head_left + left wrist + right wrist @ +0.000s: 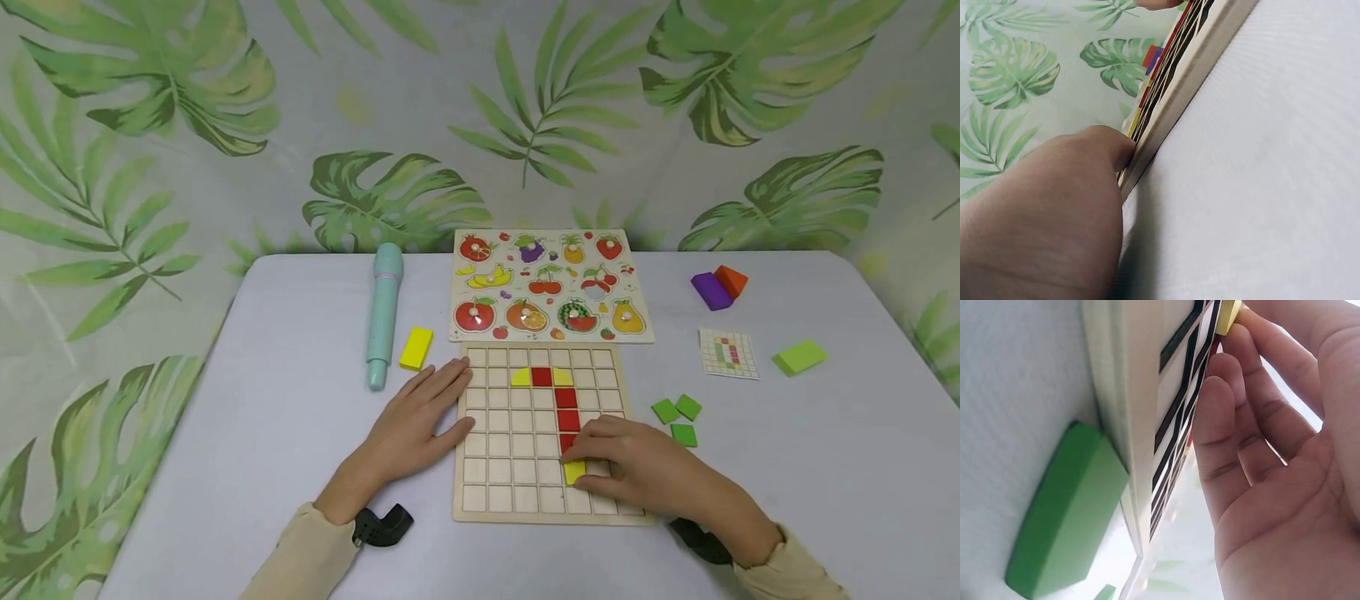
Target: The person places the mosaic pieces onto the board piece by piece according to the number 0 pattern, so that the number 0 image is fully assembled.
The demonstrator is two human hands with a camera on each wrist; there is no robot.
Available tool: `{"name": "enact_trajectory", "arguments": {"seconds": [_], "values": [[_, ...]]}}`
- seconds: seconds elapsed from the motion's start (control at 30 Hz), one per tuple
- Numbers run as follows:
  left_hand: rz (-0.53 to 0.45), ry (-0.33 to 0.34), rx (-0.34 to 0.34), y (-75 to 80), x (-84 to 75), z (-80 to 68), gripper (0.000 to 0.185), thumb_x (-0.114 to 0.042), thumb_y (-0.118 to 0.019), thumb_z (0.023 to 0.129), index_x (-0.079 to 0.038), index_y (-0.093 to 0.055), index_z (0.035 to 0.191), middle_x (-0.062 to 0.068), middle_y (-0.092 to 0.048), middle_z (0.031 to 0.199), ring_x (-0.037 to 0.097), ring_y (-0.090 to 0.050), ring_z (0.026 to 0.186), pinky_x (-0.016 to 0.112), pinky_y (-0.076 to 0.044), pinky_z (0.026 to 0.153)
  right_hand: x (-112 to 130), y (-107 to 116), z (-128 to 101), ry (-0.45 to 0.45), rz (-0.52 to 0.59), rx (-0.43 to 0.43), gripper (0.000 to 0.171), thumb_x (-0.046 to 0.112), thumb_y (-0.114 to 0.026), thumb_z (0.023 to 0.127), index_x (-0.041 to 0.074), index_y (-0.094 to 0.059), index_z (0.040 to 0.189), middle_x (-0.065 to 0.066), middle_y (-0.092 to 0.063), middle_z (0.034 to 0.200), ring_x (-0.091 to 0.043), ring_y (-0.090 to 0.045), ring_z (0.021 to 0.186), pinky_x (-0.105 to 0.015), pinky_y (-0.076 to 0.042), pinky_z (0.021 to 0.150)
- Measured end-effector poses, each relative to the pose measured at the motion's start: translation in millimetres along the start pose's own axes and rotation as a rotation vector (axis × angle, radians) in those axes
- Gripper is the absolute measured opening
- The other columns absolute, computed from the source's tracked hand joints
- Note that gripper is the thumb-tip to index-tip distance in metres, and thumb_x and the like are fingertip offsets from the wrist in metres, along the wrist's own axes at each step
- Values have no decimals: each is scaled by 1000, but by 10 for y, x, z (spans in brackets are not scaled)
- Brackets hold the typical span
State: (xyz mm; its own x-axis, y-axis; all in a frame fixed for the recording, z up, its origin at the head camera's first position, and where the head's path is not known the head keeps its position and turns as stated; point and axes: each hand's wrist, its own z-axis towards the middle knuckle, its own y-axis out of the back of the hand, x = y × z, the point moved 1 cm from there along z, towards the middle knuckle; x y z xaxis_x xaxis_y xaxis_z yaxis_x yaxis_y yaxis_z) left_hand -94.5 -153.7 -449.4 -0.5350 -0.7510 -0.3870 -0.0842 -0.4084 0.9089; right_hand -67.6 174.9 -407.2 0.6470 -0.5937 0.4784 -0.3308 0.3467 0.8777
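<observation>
A square wooden grid board (516, 498) lies on the table. In its upper right part, red tiles (567, 419) run down a column, with another red tile between two yellow rounded tiles (521, 378) at the top. My right hand (645, 462) pinches a yellow tile (574, 473) between thumb and fingers, just below the red column. In the right wrist view that yellow piece (1227, 315) shows at the fingertips over the board. My left hand (420, 421) rests flat at the board's left edge, fingers straight, its thumb (1107, 147) touching the rim in the left wrist view.
A fruit peg puzzle (517, 250) lies behind the board. To the left are a teal microphone-shaped toy (383, 308) and a yellow block (416, 347). On the right sit several green tiles (684, 435), a pattern card (708, 367), a green block (800, 357), and purple (711, 291) and orange blocks (731, 282).
</observation>
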Motion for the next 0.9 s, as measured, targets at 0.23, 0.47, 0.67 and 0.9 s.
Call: {"name": "enact_trajectory", "arguments": {"seconds": [0.23,0.47,0.67,0.9], "values": [[0,-4,6,-5,12,5,68,-43,-58,102,-8,-41,158,3,-33,168,15,-27,157,40,-19,130,-11,7,8,-37,-13,9,27,32,-83,88,31,-77,114,22,-67,111,-5,-62,106,-34,-59,92],[-2,-15,-19,-7,4,5,68,-42,-60,102,-7,-42,157,4,-35,167,17,-29,156,42,-22,130,-64,99,-32,-62,6,-7,26,27,-83,88,31,-77,112,22,-67,111,-3,-62,104,-29,-60,88],[-4,-13,-19,-7,-1,2,68,-41,-60,101,-7,-42,157,4,-36,167,18,-30,156,42,-22,129,-141,240,-131,-114,-11,-25,27,25,-84,87,31,-76,113,21,-67,113,-3,-62,104,-27,-60,84],[-10,11,14,-1,0,6,69,-44,-59,102,-8,-40,159,2,-32,169,15,-26,157,40,-18,131,-239,322,-267,-180,-21,-65,30,24,-85,86,33,-76,113,24,-67,112,-2,-61,102,-27,-59,83]]}}
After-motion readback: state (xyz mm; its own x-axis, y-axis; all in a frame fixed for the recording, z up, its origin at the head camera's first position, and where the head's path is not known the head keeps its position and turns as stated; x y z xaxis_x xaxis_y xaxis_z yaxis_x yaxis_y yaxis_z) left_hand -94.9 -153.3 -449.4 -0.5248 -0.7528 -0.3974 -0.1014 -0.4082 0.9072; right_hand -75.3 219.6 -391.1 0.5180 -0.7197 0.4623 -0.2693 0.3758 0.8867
